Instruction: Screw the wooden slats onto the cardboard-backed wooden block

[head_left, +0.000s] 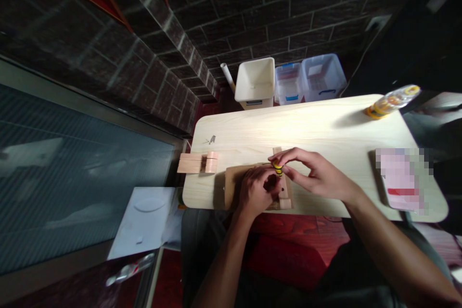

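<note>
My right hand (310, 173) pinches the yellow-and-black handle of a screwdriver (277, 166) between thumb and fingers. The tool stands over a wooden piece (285, 202) with a dark hole in it, near the table's front edge. My left hand (258, 187) is curled close below the handle, its thumb and fingers drawn together; what they grip is hidden. Beneath and beside this hand lies a brown board or box (231, 187). The screwdriver's tip is out of sight behind the fingers.
On the light wood table (281, 125) lie small metal screws (211, 140) and a jointed wooden piece (197, 162) at left. A clear bottle with yellow (391, 102) and a pink-screened phone-like object (400, 178) are at right. Plastic bins (255, 82) stand behind the table.
</note>
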`<state>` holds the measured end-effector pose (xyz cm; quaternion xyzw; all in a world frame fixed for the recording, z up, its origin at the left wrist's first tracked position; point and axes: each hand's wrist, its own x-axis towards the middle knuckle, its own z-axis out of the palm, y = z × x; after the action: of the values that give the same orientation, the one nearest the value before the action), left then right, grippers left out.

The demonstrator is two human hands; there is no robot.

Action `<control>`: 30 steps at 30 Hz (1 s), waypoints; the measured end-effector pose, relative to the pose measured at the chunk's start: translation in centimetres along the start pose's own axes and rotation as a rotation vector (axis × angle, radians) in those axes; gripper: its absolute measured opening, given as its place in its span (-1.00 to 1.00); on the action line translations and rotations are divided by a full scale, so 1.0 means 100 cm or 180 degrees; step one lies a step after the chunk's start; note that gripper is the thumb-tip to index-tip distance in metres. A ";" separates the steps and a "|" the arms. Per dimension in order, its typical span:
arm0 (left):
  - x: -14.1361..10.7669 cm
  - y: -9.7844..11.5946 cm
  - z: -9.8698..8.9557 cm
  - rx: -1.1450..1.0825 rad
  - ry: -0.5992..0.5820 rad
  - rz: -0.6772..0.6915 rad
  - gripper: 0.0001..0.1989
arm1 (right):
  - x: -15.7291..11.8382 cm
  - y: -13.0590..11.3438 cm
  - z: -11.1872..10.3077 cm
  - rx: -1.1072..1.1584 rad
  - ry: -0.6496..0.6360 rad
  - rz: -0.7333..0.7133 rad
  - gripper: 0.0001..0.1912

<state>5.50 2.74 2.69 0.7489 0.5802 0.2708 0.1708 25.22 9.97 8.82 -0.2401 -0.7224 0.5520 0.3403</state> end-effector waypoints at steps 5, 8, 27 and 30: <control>0.000 0.001 -0.001 -0.0005 0.0003 -0.0012 -0.83 | 0.001 -0.001 -0.001 -0.0022 -0.0072 -0.0012 -0.83; 0.000 0.001 0.000 -0.0050 0.0005 -0.0044 -0.84 | 0.003 -0.002 0.000 0.0010 -0.0073 -0.0028 -0.84; -0.001 0.000 0.000 -0.0088 -0.0064 -0.0079 -0.81 | 0.001 -0.002 -0.002 -0.0088 -0.0111 -0.0033 -0.83; -0.001 0.000 0.000 -0.0057 -0.0017 -0.0059 -0.81 | 0.002 -0.003 -0.002 -0.0094 -0.0086 -0.0079 -0.84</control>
<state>5.46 2.65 2.61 0.7426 0.5842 0.2724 0.1815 25.23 10.15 9.17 -0.2285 -0.7379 0.5403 0.3338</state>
